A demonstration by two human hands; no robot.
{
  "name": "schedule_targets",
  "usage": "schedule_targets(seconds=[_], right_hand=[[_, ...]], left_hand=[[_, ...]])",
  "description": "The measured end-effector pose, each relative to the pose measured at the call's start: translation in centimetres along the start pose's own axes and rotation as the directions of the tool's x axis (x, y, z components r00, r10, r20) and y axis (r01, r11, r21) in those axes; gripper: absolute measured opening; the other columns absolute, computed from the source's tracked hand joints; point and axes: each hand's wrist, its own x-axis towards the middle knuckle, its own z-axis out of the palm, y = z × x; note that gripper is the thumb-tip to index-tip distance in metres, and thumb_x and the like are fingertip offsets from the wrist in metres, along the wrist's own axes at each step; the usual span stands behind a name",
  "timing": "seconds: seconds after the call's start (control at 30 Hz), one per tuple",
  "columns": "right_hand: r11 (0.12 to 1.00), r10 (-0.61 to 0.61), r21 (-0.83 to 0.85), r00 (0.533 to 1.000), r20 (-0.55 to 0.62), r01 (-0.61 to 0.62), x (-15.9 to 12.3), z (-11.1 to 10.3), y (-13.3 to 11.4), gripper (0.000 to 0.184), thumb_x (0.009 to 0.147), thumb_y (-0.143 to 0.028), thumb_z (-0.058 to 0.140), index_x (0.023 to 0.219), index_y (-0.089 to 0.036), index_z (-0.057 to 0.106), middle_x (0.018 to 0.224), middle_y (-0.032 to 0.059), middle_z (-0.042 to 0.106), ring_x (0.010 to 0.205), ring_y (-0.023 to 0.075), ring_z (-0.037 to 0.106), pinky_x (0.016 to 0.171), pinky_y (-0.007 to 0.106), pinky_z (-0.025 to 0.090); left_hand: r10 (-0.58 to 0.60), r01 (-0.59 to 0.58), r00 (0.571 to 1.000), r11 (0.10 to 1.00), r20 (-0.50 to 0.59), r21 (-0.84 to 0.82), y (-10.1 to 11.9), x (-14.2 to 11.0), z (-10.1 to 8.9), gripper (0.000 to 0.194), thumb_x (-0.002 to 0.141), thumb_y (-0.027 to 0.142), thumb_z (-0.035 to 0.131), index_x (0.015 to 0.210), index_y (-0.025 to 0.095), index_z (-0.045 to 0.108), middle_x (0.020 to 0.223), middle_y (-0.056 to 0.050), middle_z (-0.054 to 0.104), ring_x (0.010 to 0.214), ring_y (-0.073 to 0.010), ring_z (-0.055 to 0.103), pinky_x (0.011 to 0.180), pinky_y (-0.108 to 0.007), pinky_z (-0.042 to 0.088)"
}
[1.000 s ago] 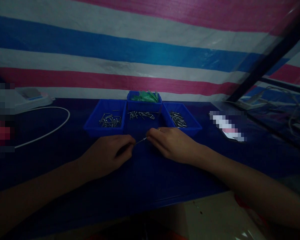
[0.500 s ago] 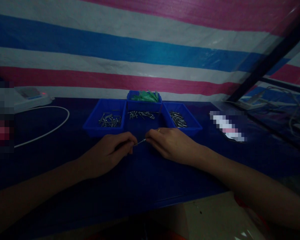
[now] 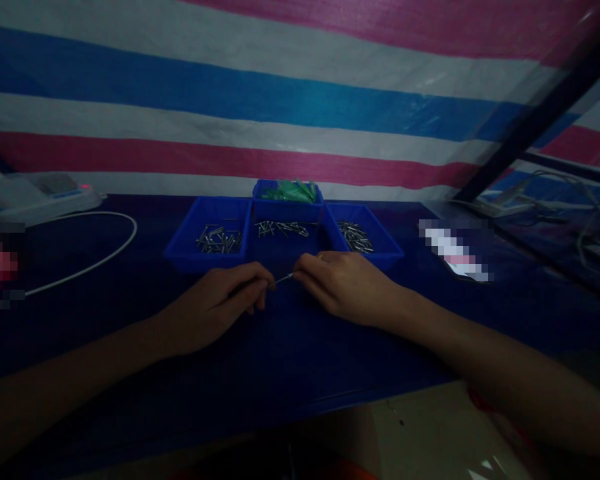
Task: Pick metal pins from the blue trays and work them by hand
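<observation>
Over the table, both hands pinch a thin metal pin [image 3: 283, 278] that spans the small gap between them. My left hand [image 3: 225, 300] is closed, thumb and fingertips on the pin's left end. My right hand [image 3: 350, 287] is closed at the other end, where the pin looks thicker; its tip is hidden by the fingers. Just beyond lie a left blue bin [image 3: 180, 235] holding loose metal pins [image 3: 220, 240] and a right blue bin [image 3: 387, 239] holding short metal pieces [image 3: 355, 237]. Between these bins a row of metal pins [image 3: 283, 229] lies on the table.
Behind the row stands a blue bin [image 3: 293, 209] with green plastic packets [image 3: 297, 191]. A white device [image 3: 45, 193] with a red light and a white cable [image 3: 123, 250] are at left. A blurred flat object [image 3: 455, 253] lies at right. Striped sheeting [image 3: 280, 100] hangs behind the table [image 3: 260, 373].
The hands keep their pinch on the pin. Slightly more of the pin shows between them, and it lies a little higher in view.
</observation>
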Motion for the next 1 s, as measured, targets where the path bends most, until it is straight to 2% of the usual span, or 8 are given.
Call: schedule_targets(seconds=[0.3, 0.63, 1.0], right_hand=[[0.999, -0.014, 0.034, 1.000, -0.011, 0.014, -0.04, -0.20, -0.16, 0.028, 0.093, -0.030, 0.028, 0.085, -0.014, 0.049, 0.066, 0.0019, 0.054, 0.055, 0.0104, 0.045, 0.054, 0.024, 0.029], [0.998, -0.051, 0.026, 0.999, -0.007, 0.051, -0.21, -0.17, -0.50, 0.027, 0.093, -0.029, 0.027, 0.083, -0.015, 0.047, 0.063, 0.0007, 0.052, 0.053, 0.0102, 0.044, 0.054, 0.024, 0.030], [0.992, -0.123, 0.021, 0.992, -0.006, 0.123, -0.28, -0.24, -0.66, 0.025, 0.093, -0.028, 0.029, 0.084, -0.014, 0.048, 0.063, 0.0007, 0.052, 0.054, 0.0103, 0.046, 0.055, 0.023, 0.032]], left_hand=[[-0.017, 0.019, 1.000, 0.984, 0.012, -0.179, 0.15, -0.06, 0.12, 0.024, 0.091, 0.031, 0.032, 0.089, 0.017, 0.051, 0.069, 0.001, 0.059, 0.059, -0.0088, 0.055, 0.056, -0.021, 0.047], [-0.035, 0.036, 0.999, 0.961, 0.010, -0.274, 0.28, -0.01, -0.02, 0.023, 0.091, 0.031, 0.033, 0.082, 0.017, 0.049, 0.065, 0.002, 0.056, 0.057, -0.0084, 0.054, 0.055, -0.021, 0.046], [-0.097, 0.114, 0.993, 0.879, 0.060, -0.463, 0.15, 0.15, -0.07, 0.021, 0.089, 0.026, 0.034, 0.078, 0.017, 0.050, 0.063, 0.001, 0.056, 0.055, -0.0104, 0.054, 0.053, -0.023, 0.046]])
